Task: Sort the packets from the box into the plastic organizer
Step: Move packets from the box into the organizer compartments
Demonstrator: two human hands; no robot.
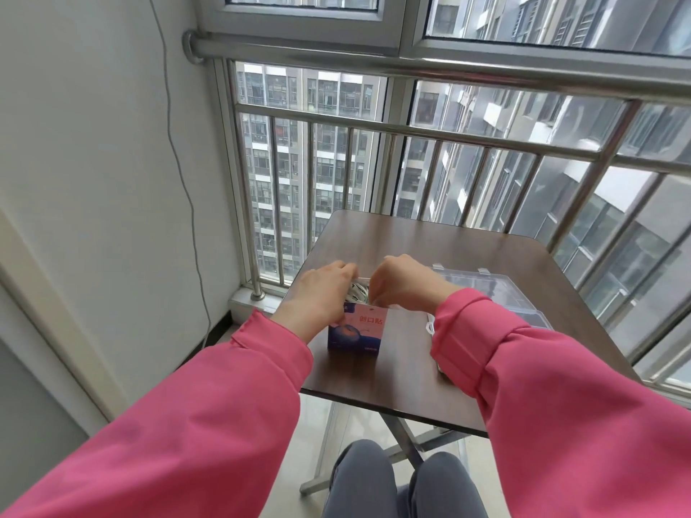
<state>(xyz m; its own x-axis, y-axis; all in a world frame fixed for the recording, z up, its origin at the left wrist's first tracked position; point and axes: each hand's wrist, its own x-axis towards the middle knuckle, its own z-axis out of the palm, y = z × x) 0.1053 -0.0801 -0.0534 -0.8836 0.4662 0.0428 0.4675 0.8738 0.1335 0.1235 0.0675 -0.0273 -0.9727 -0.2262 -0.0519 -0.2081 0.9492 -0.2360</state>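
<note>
While seated at brown wooden table (430, 256): left hand (318, 289) gripping pink-and-blue cardboard box (357, 332), right hand (402, 280) fingers curled inside, contents unclear.

Small pink-and-blue box (357, 330) upright on bench, top open, white packets (357, 287) inside. Clear plastic organizer (486, 289) flat just right of it.
</note>
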